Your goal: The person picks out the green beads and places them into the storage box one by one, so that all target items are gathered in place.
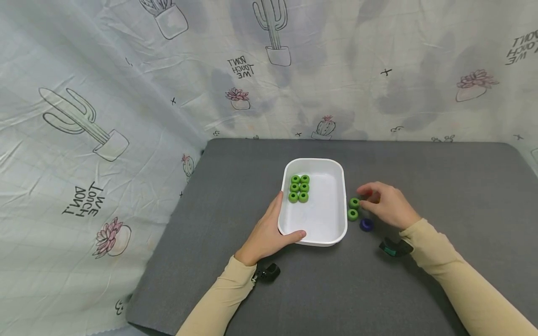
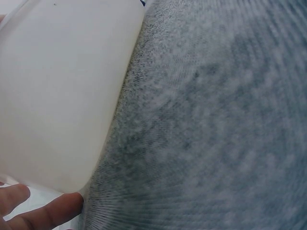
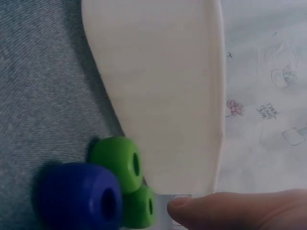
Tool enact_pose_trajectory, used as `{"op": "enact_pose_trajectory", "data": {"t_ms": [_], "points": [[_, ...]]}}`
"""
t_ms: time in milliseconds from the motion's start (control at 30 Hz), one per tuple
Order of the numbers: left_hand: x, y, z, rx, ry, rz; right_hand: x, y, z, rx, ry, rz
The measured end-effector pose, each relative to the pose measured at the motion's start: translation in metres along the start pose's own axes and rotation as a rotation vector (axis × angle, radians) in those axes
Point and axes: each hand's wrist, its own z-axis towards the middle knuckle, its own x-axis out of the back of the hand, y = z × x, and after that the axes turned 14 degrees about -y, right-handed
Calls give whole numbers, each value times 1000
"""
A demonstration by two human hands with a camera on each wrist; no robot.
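Observation:
A white rectangular tray (image 1: pixel 323 224) holds several green rings (image 1: pixel 303 187), set in two columns along its left side. My left hand (image 1: pixel 269 233) holds the tray at its near left corner, with the thumb over the near rim and the other fingers along the left side. Outside the tray's right side lie two green rings (image 1: pixel 352 214) and a dark blue ring (image 1: pixel 366 225). My right hand (image 1: pixel 388 205) is just right of the green rings, thumb and fingers apart. A small reddish patch shows between its fingers; what it is cannot be told. In the right wrist view only the thumb (image 3: pixel 206 211) shows.
The grey table (image 1: pixel 454 200) extends around the tray on all sides. Behind and to the left hangs a pale cloth (image 1: pixel 344 84) printed with cacti and lettering. Each wrist carries a small black camera (image 1: pixel 269 273).

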Motion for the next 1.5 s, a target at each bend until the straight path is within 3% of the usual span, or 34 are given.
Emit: {"op": "enact_pose_trajectory", "data": {"t_ms": [500,833,1133,1500], "points": [[1,0,0,7,-1,-1,-12,11,6,76,-24,30],[1,0,1,12,-8,5,-13,10,6,74,-41,37],[1,-1,1,7,-2,12,-12,10,4,74,-9,64],[1,-2,-1,4,-4,5,-6,8,1,47,51,7]]}}
